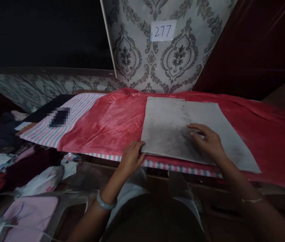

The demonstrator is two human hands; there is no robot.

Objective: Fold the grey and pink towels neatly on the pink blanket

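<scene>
A greyish-white flat sheet (165, 117), with dark smudges over its middle, lies on a red plush blanket (107, 117). Its left part looks doubled over, with an edge running down the middle. Whether it is paper or cloth I cannot tell. My left hand (132, 156) is at the sheet's near left corner, thumb below and fingers above, closed on it. Over the sheet's middle, by the inner edge, is my right hand (206, 141). Its index finger and thumb are bent, with a gap between them, and nothing shows in it.
Striped cloth (48, 131) shows under the blanket, with a dark pixelated object (59, 117) on it. A large dark screen (46, 37) stands behind. A paper marked 277 (163, 30) is on the wall. Piled clothes (41, 178) and a pink-topped seat (31, 211) are at left.
</scene>
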